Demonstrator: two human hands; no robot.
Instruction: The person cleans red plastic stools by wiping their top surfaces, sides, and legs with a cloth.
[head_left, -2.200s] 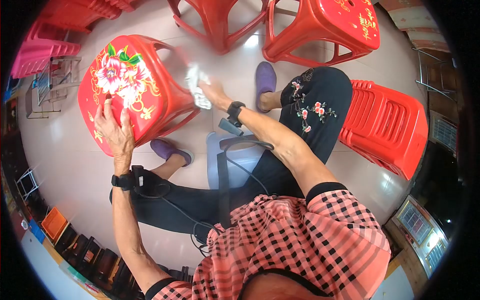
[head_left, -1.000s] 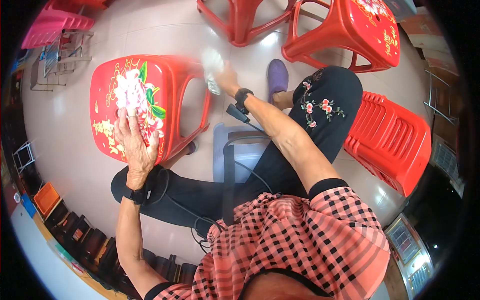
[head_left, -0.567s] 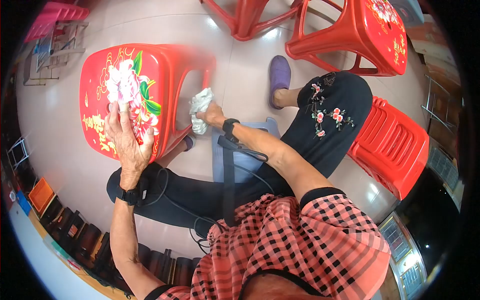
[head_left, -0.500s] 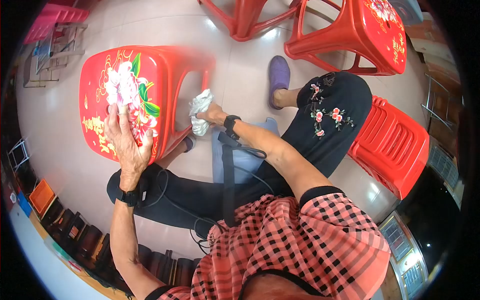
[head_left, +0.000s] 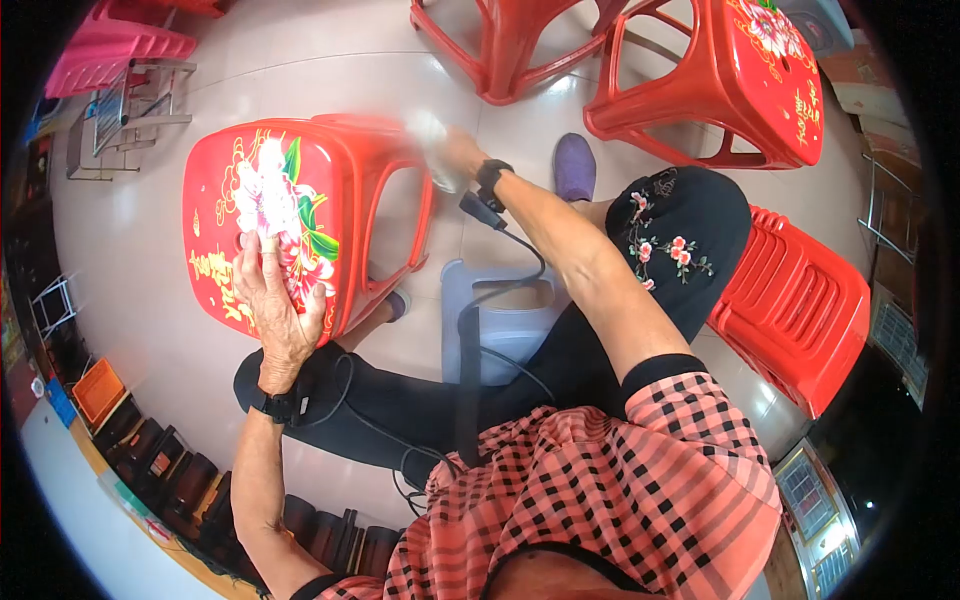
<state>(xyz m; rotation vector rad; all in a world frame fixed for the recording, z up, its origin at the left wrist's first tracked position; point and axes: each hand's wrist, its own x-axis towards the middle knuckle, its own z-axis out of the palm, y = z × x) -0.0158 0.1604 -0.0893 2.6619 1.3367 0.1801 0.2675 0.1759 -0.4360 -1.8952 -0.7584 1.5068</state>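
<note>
Stool [head_left: 262, 205], red and flowered, ahead and left of the grey stool [head_left: 515, 325]! Left hand [head_left: 277, 312] spread across its seat, no grip showing; right hand [head_left: 460, 157], blurred, ahead of the grey stool, clutches white cloth [head_left: 431, 145]. One hard rub could skid that seat past the flat palm.

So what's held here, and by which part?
The right hand holds a white cloth, blurred, so where it's gripped can't be told; the left hand rests on the stool.
</note>
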